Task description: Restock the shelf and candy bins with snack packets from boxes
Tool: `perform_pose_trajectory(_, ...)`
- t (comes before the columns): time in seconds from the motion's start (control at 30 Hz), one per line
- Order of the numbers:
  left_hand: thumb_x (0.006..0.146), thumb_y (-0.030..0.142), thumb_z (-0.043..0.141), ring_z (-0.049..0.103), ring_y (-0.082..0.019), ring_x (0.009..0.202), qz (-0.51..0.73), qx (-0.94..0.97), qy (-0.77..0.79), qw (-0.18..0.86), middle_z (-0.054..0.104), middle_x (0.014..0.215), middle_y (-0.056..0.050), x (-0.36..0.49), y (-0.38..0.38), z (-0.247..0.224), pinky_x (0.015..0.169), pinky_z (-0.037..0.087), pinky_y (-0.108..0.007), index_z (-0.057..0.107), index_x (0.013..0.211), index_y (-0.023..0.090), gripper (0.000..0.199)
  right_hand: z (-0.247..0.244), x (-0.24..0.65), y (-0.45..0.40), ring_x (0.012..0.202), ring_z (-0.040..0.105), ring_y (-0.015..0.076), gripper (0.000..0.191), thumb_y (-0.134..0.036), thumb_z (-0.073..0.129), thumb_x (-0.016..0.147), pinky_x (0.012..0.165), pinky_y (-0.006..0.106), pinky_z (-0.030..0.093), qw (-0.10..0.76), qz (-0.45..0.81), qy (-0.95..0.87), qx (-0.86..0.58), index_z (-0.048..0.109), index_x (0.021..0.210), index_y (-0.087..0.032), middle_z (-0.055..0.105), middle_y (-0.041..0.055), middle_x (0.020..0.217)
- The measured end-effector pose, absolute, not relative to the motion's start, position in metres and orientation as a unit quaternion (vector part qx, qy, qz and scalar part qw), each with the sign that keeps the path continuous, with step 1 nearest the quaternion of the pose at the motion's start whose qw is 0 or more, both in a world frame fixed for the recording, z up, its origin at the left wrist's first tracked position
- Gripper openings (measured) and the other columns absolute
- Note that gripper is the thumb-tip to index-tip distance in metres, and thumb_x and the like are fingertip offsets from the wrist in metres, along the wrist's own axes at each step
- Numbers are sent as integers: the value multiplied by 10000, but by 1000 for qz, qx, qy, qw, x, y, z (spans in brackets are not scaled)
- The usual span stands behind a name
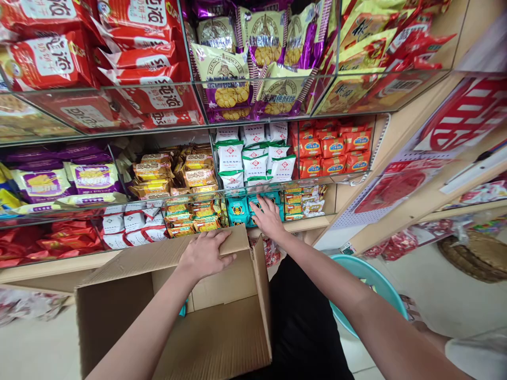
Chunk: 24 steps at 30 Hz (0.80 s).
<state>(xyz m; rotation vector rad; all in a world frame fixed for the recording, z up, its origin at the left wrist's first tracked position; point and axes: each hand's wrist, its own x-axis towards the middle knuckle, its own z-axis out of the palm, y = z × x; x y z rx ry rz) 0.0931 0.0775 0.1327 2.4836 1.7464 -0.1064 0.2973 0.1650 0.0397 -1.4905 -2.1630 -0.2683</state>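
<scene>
Both hands' fingers spread | left hand [205, 254] on carton flap [150, 256] | right hand [270, 217] on teal packets [237, 211], shelf's [307, 225] front edge | uneven push could topple packets

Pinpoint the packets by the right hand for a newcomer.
Find the cardboard box, then the lowest shelf beyond its far right corner. The teal packets sit there, by the right hand. Their teal wrappers stand out between yellowish packets.
</scene>
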Motion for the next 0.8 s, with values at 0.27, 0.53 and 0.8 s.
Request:
perform_pose_trajectory(0.27,696,565,435,424,-278,1103,-30,814,576,62,466,1260,-38,93,77,133,898,327,-441,383,1254,299,620,31,302,161,1277,167,261,461,-293,448,827,992,456,195,280,-99,-784,-546,384,1278,-222,274,88,1387)
perform_pose_trajectory(0.53,691,555,449,437,-285,1083,-36,812,580,52,473,1256,-34,94,76,133,883,345,-450,386,1253,297,622,32,294,173,1305,95,267,551,-408,497,801,1032,501,102,245,-129,-835,-476,322,1309,-283,222,58,1414)
perform_pose_trajectory(0.8,694,542,457,445,-259,1079,-31,817,572,56,489,1228,-47,93,75,134,900,336,-409,402,1244,287,609,26,285,193,1292,151,281,543,-390,499,808,1024,536,103,242,-117,-835,-481,310,1311,-309,286,64,1388)
